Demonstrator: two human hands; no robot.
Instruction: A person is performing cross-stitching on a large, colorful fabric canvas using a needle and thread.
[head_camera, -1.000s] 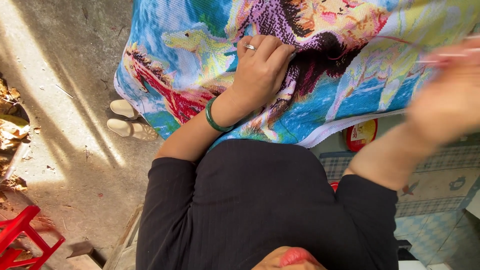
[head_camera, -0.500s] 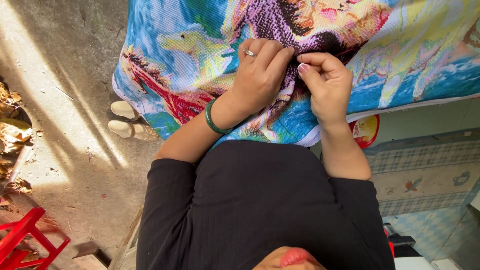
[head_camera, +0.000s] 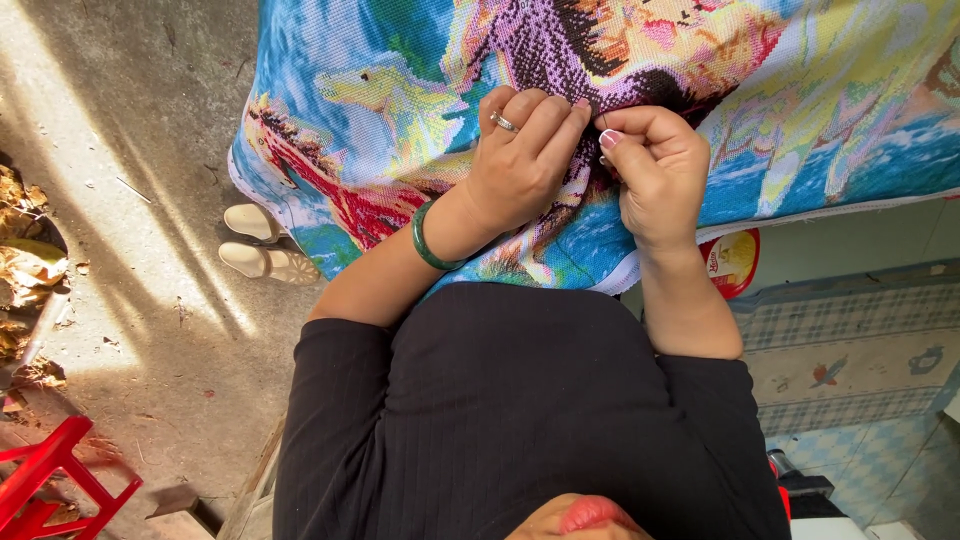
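The right hand (head_camera: 655, 175), flung out to the side a second ago, is back pinching a needle (head_camera: 603, 125) at the purple patch of the embroidered cloth (head_camera: 400, 110) across the lap, beside the left hand (head_camera: 520, 165) pressing the cloth flat.

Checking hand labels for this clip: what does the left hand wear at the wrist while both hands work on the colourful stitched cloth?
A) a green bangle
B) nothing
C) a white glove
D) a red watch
A: a dark green bangle circles the wrist of the left hand, which rests flat on the colourful stitched cloth beside the right hand, whose fingertips are pinched together at the fabric.
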